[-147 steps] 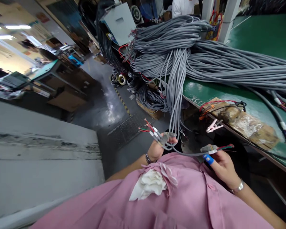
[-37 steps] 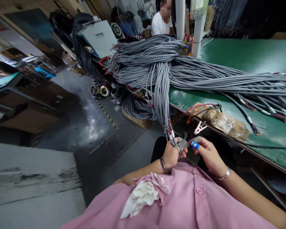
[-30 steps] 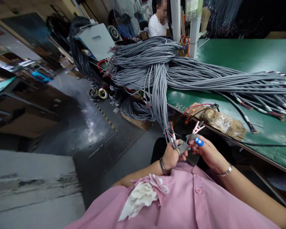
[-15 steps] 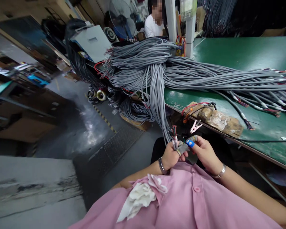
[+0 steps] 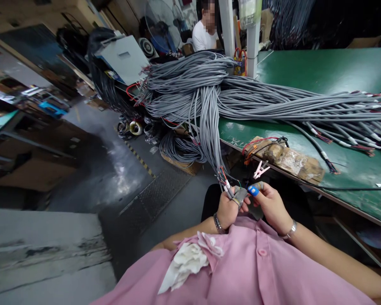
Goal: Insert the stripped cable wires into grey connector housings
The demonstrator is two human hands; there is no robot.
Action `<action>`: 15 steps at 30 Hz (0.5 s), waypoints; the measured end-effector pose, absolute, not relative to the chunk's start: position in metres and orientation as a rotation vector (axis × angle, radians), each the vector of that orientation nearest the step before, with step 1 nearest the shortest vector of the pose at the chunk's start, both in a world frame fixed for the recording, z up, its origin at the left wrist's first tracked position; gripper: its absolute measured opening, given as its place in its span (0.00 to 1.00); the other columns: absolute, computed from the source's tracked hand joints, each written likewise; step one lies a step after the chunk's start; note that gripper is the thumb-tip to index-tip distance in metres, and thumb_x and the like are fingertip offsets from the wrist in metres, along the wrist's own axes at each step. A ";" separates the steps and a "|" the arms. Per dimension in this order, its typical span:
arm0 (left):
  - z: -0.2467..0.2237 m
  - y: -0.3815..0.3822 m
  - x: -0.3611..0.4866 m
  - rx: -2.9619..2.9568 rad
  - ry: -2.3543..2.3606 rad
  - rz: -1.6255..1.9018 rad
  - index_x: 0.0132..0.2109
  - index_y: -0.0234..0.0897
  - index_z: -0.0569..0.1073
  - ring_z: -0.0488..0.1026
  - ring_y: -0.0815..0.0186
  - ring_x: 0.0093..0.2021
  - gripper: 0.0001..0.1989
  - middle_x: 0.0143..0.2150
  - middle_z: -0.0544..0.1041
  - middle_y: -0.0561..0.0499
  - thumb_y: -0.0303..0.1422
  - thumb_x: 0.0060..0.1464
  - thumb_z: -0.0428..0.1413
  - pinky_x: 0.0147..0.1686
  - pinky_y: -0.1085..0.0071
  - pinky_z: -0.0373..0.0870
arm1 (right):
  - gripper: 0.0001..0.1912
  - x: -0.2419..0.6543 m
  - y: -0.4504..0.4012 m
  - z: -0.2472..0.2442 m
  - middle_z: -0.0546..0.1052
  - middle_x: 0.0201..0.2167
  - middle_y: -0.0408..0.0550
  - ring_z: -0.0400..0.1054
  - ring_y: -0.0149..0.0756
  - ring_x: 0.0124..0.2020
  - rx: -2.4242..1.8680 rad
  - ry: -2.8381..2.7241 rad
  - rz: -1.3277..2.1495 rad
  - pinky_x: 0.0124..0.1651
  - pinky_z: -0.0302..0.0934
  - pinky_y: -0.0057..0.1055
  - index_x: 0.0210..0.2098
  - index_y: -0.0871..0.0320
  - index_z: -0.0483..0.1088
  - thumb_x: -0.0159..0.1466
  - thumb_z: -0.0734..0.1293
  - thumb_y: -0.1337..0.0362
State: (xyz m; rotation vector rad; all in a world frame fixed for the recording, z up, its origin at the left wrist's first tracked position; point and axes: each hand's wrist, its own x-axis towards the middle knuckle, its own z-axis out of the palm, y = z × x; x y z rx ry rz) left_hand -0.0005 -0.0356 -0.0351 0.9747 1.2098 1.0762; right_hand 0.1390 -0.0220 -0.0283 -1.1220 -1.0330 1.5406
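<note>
My left hand (image 5: pixel 227 209), with grey covering on its thumb, is closed around a few grey cables (image 5: pixel 230 191) just above my lap. Their stripped ends show white bands and thin coloured wires (image 5: pixel 222 174) fanning out. Close beside it, my right hand (image 5: pixel 273 208) pinches with a blue cover on its thumb and a grey cover on its index finger. A thin green wire (image 5: pixel 240 183) sticks up between the hands; what the right fingertips pinch is too small to make out. A pale pink clip (image 5: pixel 260 170) sits at the bench edge beyond them.
A large heap of grey cables (image 5: pixel 190 99) lies over the green bench (image 5: pixel 314 67) and hangs off its near edge. A tape-wrapped wooden block (image 5: pixel 306 167) with wires sits at that edge. Beyond are a person (image 5: pixel 204 36) in white and a fan (image 5: pixel 163 24).
The cable ends in my left hand have tilted and shifted slightly left, and their coloured wires spread more. Both hands stay close together; my right hand has barely moved.
</note>
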 end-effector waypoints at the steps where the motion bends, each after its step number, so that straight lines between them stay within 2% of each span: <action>1: -0.035 -0.035 0.000 0.976 1.215 1.085 0.31 0.33 0.72 0.66 0.73 0.16 0.20 0.21 0.73 0.52 0.48 0.54 0.54 0.16 0.78 0.60 | 0.15 0.139 -0.021 -0.027 0.68 0.17 0.39 0.57 0.27 0.19 -1.120 -1.025 1.548 0.23 0.54 0.26 0.28 0.57 0.66 0.57 0.70 0.52; 5: -0.037 -0.033 0.001 0.976 1.234 1.112 0.28 0.33 0.71 0.64 0.74 0.15 0.21 0.16 0.69 0.54 0.48 0.55 0.53 0.15 0.78 0.58 | 0.15 0.139 -0.018 -0.023 0.68 0.17 0.39 0.56 0.26 0.18 -1.106 -1.043 1.553 0.22 0.52 0.26 0.27 0.57 0.66 0.57 0.70 0.53; 11: -0.040 -0.030 0.000 1.000 1.251 1.106 0.30 0.33 0.70 0.65 0.73 0.15 0.20 0.17 0.70 0.54 0.47 0.56 0.53 0.15 0.78 0.59 | 0.14 0.143 -0.016 -0.016 0.72 0.22 0.42 0.62 0.28 0.21 -1.100 -1.155 1.558 0.25 0.57 0.27 0.29 0.57 0.67 0.56 0.71 0.54; 15: -0.040 -0.029 0.000 1.004 1.285 1.110 0.29 0.34 0.70 0.64 0.73 0.15 0.20 0.16 0.69 0.55 0.48 0.55 0.53 0.16 0.77 0.59 | 0.15 0.147 -0.017 -0.021 0.72 0.23 0.42 0.61 0.28 0.23 -1.127 -1.190 1.566 0.26 0.56 0.27 0.28 0.58 0.67 0.55 0.72 0.54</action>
